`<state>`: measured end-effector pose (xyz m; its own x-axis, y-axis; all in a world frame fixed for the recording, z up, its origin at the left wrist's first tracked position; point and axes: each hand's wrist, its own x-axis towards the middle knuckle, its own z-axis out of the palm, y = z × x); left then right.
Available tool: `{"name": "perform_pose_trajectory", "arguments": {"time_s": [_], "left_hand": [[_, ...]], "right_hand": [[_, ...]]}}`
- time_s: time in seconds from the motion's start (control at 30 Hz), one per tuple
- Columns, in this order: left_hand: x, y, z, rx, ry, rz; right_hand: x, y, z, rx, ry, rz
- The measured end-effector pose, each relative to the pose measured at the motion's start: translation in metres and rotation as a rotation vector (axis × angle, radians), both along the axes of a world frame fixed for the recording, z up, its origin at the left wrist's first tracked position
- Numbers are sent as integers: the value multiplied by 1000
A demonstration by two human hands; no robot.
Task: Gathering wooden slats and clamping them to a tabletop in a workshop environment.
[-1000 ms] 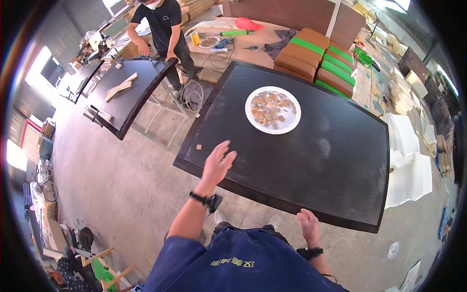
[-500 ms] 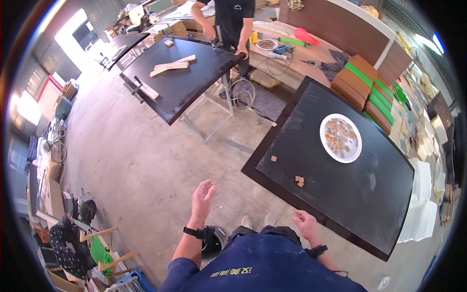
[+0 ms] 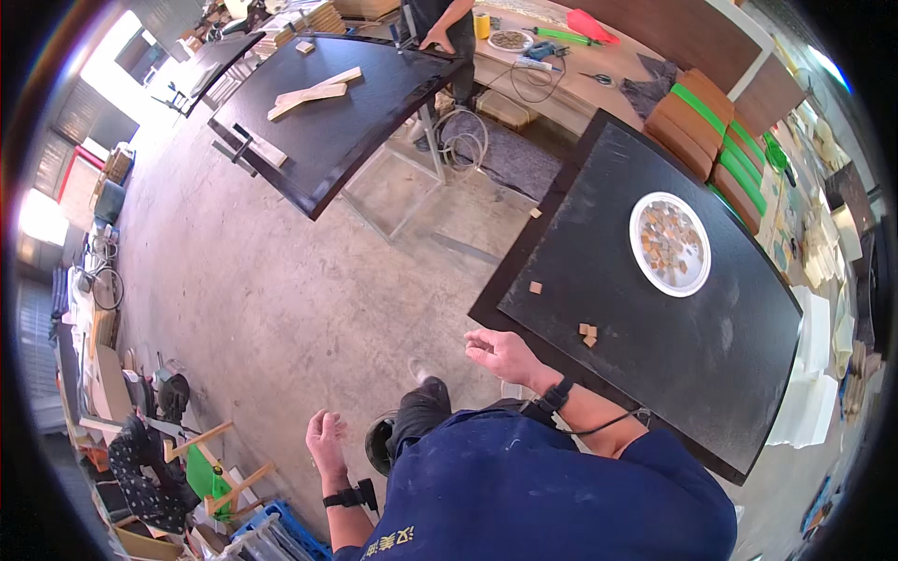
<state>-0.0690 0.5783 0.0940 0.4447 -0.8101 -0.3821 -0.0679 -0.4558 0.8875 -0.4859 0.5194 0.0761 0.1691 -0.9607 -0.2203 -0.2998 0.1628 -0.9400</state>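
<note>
Nothing is held in either hand. My left hand [image 3: 325, 443] hangs low over the concrete floor, its fingers loosely apart and a little blurred. Out in front of my body reaches my right hand [image 3: 503, 356], fingers stretched and empty, near the close left edge of a black panel [image 3: 655, 360]. On that panel lie a single small brown square piece [image 3: 535, 287] and a cluster of similar pieces [image 3: 587, 334]. Farther back on it, a round white plate [image 3: 692, 280] holds many small brown and grey bits. Both wrists wear dark bands.
A second black panel [image 3: 374, 103] rests on a metal stand [image 3: 412, 210], with wooden strips [image 3: 313, 95] and a clamp [image 3: 236, 150] on it. Another person [image 3: 454, 42] stands behind it. Brown stacks with green bands [image 3: 692, 126] sit beyond my panel. Clutter [image 3: 150, 467] lines the left.
My right hand has swung forward and left, while my left hand has dropped back and lower. One foot has stepped forward, and the view has shifted slightly. Both hands stay empty.
</note>
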Motion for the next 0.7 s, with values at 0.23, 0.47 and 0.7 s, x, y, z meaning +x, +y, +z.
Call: {"name": "perform_pose_trajectory", "arguments": {"time_s": [0.23, 0.47, 0.7], "left_hand": [[50, -94, -42, -12, 40, -139], [55, -250, -87, 165, -55, -649], [-86, -415, -76, 243, 19, -998]], "right_hand": [[66, -45, -27, 110, 78, -106], [76, -93, -6, 130, 145, -471], [55, -104, -11, 174, 69, -876]]}}
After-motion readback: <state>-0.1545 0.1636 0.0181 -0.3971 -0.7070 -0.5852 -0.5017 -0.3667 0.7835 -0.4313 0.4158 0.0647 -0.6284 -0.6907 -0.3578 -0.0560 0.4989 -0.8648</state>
